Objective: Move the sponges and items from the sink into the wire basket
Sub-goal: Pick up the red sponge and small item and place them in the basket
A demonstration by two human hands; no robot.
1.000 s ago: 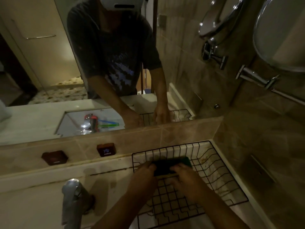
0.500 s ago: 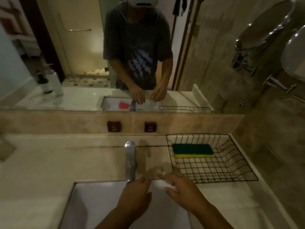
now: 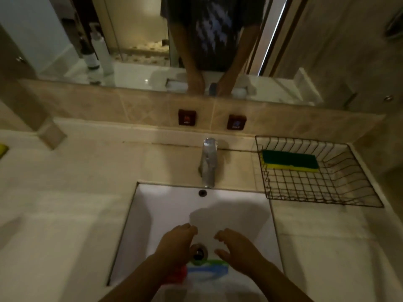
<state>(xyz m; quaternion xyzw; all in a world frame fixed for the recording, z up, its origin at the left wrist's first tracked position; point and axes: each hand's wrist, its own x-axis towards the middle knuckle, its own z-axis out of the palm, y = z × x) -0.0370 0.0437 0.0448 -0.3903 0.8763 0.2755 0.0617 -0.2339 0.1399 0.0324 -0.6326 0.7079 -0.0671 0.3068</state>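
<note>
A green and yellow sponge (image 3: 290, 160) lies at the back of the black wire basket (image 3: 322, 192), which stands on the counter right of the white sink (image 3: 165, 205). Both my hands hover over the sink bottom near the drain (image 3: 199, 251). My left hand (image 3: 176, 243) has loosely curled fingers and holds nothing. My right hand (image 3: 237, 249) is open, fingers apart. Beneath them lie a blue and green item (image 3: 207, 270) and a red item (image 3: 177, 276), partly hidden by my left forearm.
A chrome tap (image 3: 208, 162) stands behind the sink. Two dark hot and cold buttons (image 3: 187, 119) sit on the tiled backsplash under the mirror. A yellow object (image 3: 3, 149) shows at the far left counter edge. Bottles appear in the mirror reflection.
My hands left the sponge in the basket and came back left and down over the sink. The view tilted down toward the sink bottom.
</note>
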